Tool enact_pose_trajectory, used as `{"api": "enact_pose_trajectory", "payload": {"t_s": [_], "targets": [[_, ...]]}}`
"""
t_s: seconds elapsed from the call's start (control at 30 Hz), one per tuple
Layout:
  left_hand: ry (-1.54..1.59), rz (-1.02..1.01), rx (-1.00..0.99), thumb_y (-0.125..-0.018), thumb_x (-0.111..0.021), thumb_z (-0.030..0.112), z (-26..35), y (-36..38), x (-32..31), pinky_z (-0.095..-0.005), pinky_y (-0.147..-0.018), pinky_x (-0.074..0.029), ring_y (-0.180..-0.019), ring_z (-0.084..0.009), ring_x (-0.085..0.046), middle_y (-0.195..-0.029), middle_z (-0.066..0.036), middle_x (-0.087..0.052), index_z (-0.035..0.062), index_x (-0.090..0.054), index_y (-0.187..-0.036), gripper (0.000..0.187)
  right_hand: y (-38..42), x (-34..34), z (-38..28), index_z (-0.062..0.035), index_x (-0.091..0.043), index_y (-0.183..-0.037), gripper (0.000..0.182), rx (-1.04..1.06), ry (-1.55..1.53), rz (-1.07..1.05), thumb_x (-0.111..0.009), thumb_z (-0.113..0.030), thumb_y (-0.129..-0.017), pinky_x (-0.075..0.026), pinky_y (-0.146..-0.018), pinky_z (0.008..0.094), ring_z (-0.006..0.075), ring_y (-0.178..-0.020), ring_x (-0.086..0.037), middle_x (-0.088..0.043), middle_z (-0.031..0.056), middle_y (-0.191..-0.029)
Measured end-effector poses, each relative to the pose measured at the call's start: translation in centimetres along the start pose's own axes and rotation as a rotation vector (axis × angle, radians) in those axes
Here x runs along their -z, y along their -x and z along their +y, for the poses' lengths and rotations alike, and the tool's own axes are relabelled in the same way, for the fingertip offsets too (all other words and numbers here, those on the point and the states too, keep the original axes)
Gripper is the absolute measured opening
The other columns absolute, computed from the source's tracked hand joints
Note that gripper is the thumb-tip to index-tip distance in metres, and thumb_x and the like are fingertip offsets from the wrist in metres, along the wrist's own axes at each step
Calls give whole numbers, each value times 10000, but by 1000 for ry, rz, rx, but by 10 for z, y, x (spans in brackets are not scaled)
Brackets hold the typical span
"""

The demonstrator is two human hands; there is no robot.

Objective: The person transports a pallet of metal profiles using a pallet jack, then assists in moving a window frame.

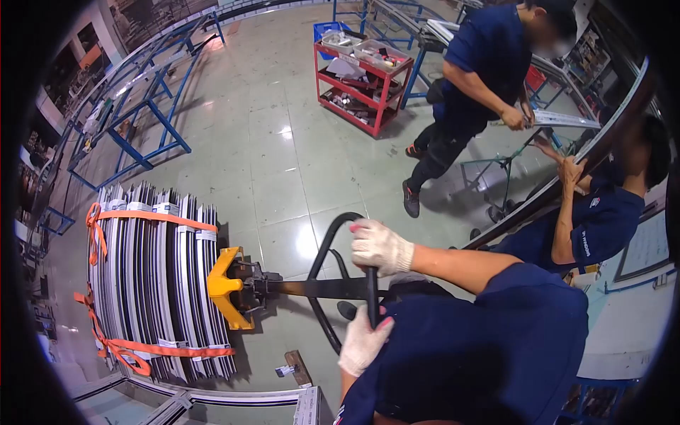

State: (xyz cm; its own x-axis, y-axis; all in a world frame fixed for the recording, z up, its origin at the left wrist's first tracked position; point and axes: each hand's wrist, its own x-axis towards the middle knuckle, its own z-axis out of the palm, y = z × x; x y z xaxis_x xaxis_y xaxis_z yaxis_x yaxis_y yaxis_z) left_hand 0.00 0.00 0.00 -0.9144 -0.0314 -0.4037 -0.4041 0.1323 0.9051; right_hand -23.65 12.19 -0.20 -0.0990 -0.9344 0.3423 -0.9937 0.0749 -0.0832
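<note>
Both hands wear white knit gloves and are wrapped round the black loop handle (328,249) of a pallet jack. My right hand (381,246) closes on the upper part of the grip, and my left hand (363,344) on the lower part. A dark shaft (322,288) runs from the handle to the yellow pallet jack body (225,286). Beyond it stands a wide stack of long white and dark profiles (152,283), bound with orange straps (159,217). The jack's forks are hidden under the load.
A red tool cart (382,106) stands ahead, and blue metal racks (159,120) line the far left. Two co-workers in navy shirts (489,42) handle frames at the right. Near the load lie a wooden block (298,369) and white window frames (244,398). Tiled floor (265,142) spreads between.
</note>
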Motion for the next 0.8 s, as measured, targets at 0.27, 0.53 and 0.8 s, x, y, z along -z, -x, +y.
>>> {"api": "enact_pose_trajectory", "payload": {"t_s": [0.27,0.53,0.8], "targets": [[77,456,-56,-948,-779,217,63,69,225,-227,-427,-360,-490,-24,-458,-680,76,-532,68,-699,-1130,248,-247,11,-31,-99,-687,-839,380,137,1,351,-906,-279,-587,-508,-896,440,278,-896,-658,-657,74,-883],[-102,764,-203,-984,-715,174,32,72,445,-276,-405,-240,-436,-51,-354,-586,56,-441,5,-718,-1214,285,-282,-41,-123,10,-594,-1323,716,121,-439,291,-859,-232,-704,-459,-1116,548,395,-1221,-634,-544,268,-1454],[-330,1114,-239,-874,-896,286,40,71,410,-327,-622,-479,-700,-185,-569,-818,-96,-720,-48,-810,-1092,407,271,-205,-75,-91,-835,-1126,341,-1224,-324,-1313,-749,-269,-847,-585,-915,602,357,-1101,-759,-795,156,-1219]]}}
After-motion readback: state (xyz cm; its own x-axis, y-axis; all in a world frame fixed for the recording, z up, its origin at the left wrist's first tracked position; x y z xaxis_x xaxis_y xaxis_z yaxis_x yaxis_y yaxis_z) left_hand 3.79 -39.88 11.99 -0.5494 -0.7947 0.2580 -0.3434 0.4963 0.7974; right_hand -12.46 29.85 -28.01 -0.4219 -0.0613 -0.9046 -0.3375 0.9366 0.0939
